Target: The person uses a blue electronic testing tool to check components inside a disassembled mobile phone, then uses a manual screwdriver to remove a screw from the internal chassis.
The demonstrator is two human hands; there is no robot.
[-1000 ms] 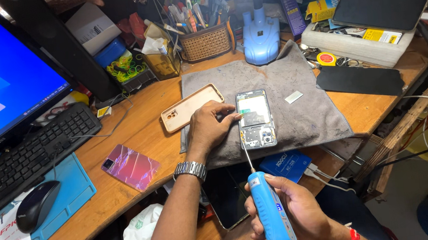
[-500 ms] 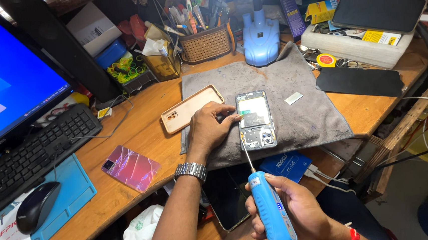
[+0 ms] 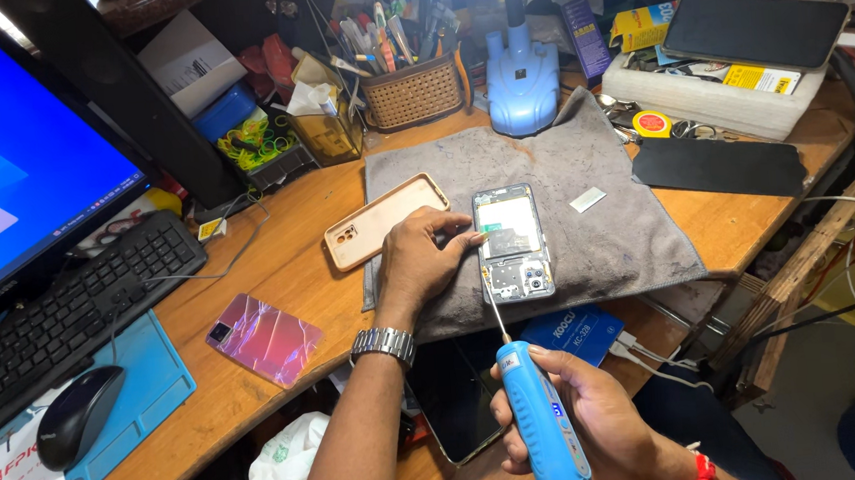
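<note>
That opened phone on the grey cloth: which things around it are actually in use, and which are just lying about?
In use:
- opened phone with its back off, steadied by the left hand
- blue pen-shaped electric screwdriver in the right hand
- grey cloth mat

Lying about:
- beige phone case
- shiny pink back cover
- black keyboard
- black mouse
- wicker tool basket

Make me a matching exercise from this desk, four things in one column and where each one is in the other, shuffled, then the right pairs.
1 opened phone
2 blue electric screwdriver
3 beige phone case
4 computer mouse

A on the blue mat
B in the right hand
C under the left hand's fingertips, on the grey towel
D half on the towel, half on the wooden desk

Pairs: 1-C, 2-B, 3-D, 4-A
</note>
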